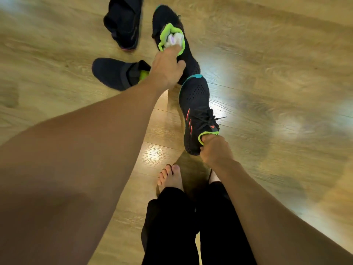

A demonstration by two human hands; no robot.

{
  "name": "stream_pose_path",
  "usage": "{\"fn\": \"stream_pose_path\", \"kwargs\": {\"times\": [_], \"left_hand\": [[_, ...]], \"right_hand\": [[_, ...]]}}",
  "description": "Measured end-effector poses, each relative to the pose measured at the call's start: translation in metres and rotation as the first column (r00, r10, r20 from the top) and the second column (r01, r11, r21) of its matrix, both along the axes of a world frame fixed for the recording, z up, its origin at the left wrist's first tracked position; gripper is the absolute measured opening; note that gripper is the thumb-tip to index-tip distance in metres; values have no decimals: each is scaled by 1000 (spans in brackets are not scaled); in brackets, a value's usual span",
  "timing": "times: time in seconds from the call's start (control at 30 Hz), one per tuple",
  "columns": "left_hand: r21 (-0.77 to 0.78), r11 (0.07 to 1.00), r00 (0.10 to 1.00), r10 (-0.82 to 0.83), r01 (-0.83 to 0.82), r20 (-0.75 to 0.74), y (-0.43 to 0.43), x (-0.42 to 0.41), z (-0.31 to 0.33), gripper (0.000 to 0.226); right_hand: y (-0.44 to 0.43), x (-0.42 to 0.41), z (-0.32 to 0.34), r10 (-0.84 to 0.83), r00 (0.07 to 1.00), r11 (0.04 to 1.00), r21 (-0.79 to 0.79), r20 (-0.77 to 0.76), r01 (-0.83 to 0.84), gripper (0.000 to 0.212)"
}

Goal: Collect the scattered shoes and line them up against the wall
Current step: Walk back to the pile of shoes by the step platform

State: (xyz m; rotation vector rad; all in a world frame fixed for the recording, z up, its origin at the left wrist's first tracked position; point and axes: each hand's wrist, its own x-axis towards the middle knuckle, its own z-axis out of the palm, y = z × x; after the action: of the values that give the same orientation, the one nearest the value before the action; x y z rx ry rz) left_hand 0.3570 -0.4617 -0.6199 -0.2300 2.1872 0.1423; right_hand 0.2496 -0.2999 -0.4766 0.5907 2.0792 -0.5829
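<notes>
My right hand [214, 150] grips the heel collar of a black sneaker [196, 106] with a teal toe, orange stripes and a green lining. Its toe points away from me. My left hand [168, 67] reaches to a matching black sneaker [168, 22] farther off. Its fingers curl at the green collar, where a white sock is stuffed in. Left of them, a black slip-on shoe [114, 73] with a green insole lies on the floor. Another black slip-on shoe [124, 22] lies at the top of the view. No wall is in view.
The wooden floor [277, 64] stretches to the right with bright light reflections. My bare foot [172, 178] and black trouser legs [191, 226] stand just below the held sneaker.
</notes>
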Motion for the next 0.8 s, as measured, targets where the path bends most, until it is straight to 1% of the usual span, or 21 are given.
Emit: {"fn": "stream_pose_path", "kwargs": {"times": [0.07,0.13,0.17,0.2,0.23,0.27,0.3,0.33,0.37,0.4,0.43,0.47,0.5,0.57,0.6,0.7,0.8], "left_hand": [[-13,1000,999,-24,24,29,5,-27,27,38],[15,990,990,-137,137,-15,1,-48,62,35],[45,980,980,-191,193,-55,-8,-54,89,38],[74,968,970,-233,238,-65,2,-79,104,43],[123,924,930,-348,361,-116,6,-118,126,47],[88,879,870,-442,469,-220,11,-167,158,47],[55,850,821,-487,524,-298,16,-224,197,43],[40,860,804,-458,509,-379,31,-281,245,37],[112,916,864,-317,386,-392,50,-321,293,32],[109,906,831,-319,408,-456,54,-332,325,28],[123,904,835,-317,409,-449,50,-332,359,25],[85,884,806,-376,460,-457,48,-341,384,24],[77,875,783,-384,477,-489,46,-332,414,25],[42,849,743,-436,527,-507,56,-331,465,29],[44,831,728,-459,555,-509,61,-332,500,29],[98,787,688,-463,609,-558,69,-333,576,29],[122,712,608,-482,691,-631,81,-322,668,28]], "right_hand": [[5,11,27,21,999,999,-41,-36,-22,17],[13,17,62,19,995,997,-70,-95,-26,26],[18,19,81,13,992,997,-72,-128,-22,30],[24,20,102,8,987,998,-64,-161,-18,31],[31,18,123,8,981,999,-50,-192,-18,31],[38,15,145,15,976,999,-26,-217,-21,28],[45,10,169,27,972,1000,0,-233,-28,26],[52,3,194,45,969,999,20,-243,-42,24],[58,-5,220,69,964,998,31,-258,-63,25],[62,-14,244,96,955,995,43,-281,-87,25],[67,-25,268,127,941,992,56,-314,-115,23],[70,-37,292,154,925,988,75,-348,-136,21],[73,-48,316,170,907,985,95,-385,-144,20],[77,-70,362,180,882,981,141,-435,-131,17],[79,-81,391,186,865,978,169,-467,-119,17],[87,-105,456,214,803,965,247,-556,-86,21],[98,-119,540,227,741,952,304,-632,-32,25]]}}
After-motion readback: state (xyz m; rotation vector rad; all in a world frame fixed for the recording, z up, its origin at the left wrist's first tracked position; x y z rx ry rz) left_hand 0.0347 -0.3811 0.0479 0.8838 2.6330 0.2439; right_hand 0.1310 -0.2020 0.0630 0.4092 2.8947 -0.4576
